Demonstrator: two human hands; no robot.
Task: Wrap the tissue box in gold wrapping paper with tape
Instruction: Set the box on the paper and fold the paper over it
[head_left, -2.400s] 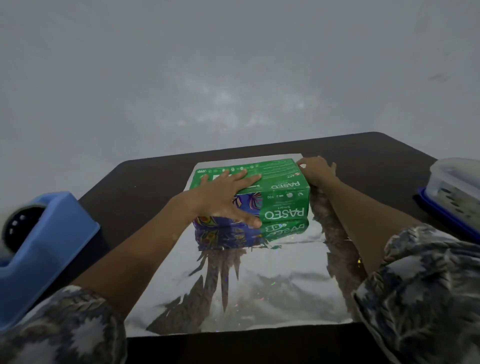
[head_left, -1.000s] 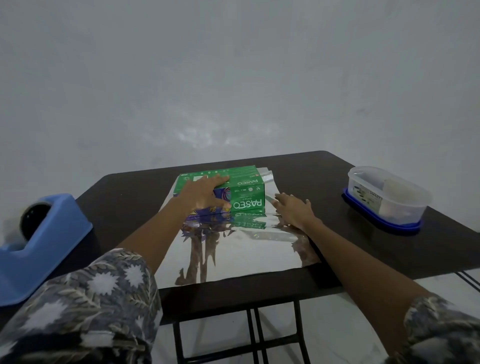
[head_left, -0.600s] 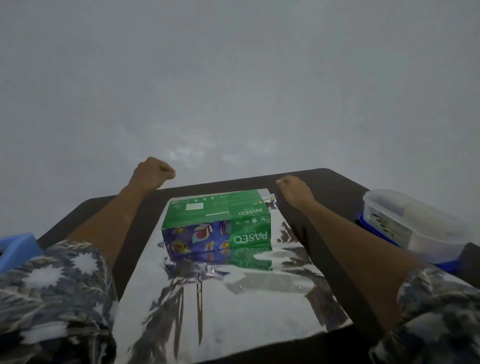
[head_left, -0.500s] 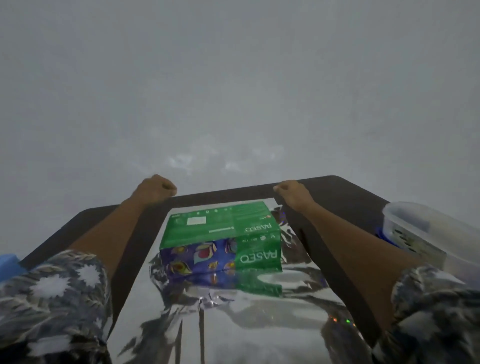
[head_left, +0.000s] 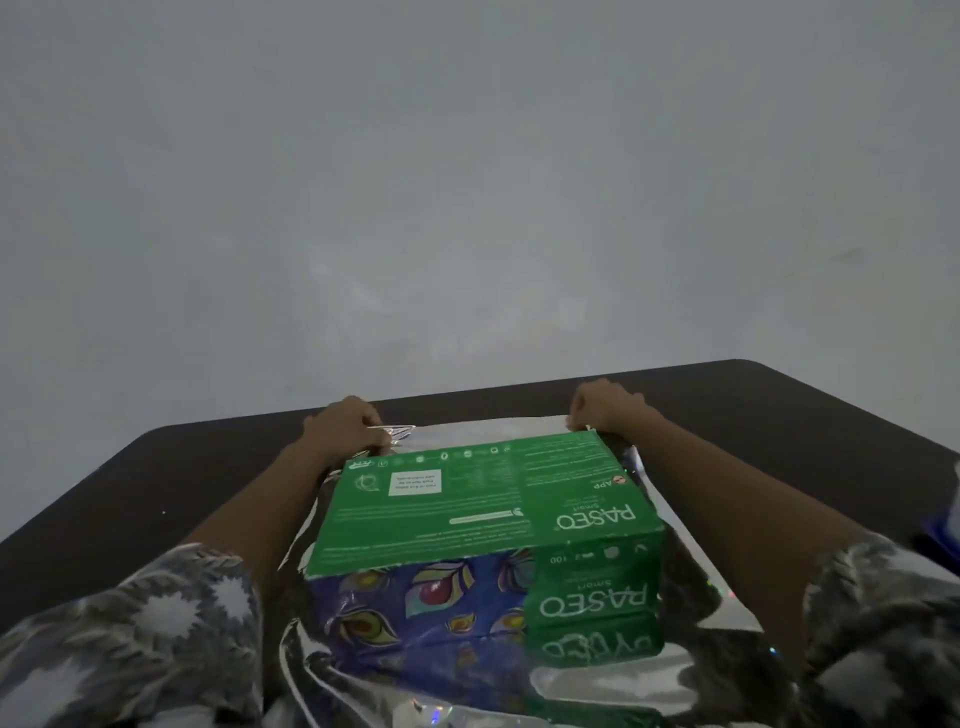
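Early stage. Tissue box (head_left: 483, 499) sits bare on wrapping paper (head_left: 488, 430); beyond the box, my left hand (head_left: 345, 426) and right hand (head_left: 602, 408) pinch its far edge. Folding, taping remain.

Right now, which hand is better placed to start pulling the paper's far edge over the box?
Left, narrowly. The left hand pinches a lifted, crinkled far corner of the paper behind the box. The right hand grips the other corner, but the paper there looks flat.
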